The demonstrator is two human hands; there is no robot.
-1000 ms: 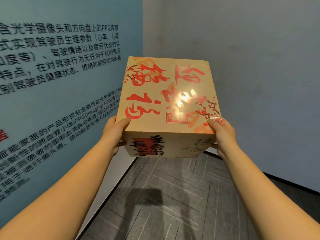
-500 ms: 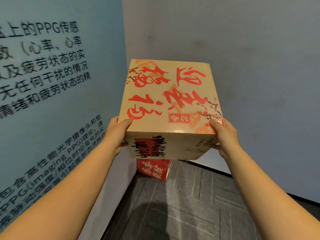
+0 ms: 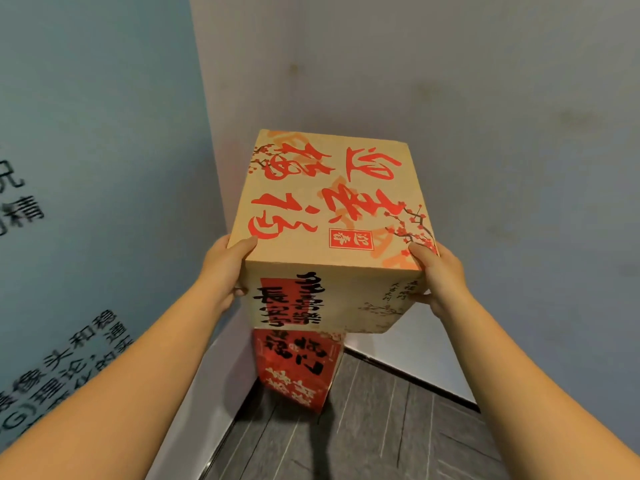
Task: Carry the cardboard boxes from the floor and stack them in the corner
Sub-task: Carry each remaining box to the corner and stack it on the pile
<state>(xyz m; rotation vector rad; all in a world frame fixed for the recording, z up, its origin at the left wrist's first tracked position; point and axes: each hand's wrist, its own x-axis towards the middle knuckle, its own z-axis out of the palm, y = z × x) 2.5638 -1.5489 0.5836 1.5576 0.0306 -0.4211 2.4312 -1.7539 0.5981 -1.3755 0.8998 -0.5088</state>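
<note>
I stand in a corner of what looks like an exhibition or showroom space in an office building, not a home. On my left is a blue-grey display wall [image 3: 97, 168] printed with large black Chinese text, the kind of explanatory panel set up for visitors; I can read "PPG" low on it. Ahead and to my right is a plain grey wall [image 3: 502, 116], bare and faintly stained. A white skirting [image 3: 408, 355] runs along its foot. The floor [image 3: 398, 434] is grey carpet tile with thin pale lines, the hard-wearing sort used in commercial rooms. No furniture shows from here.
</note>
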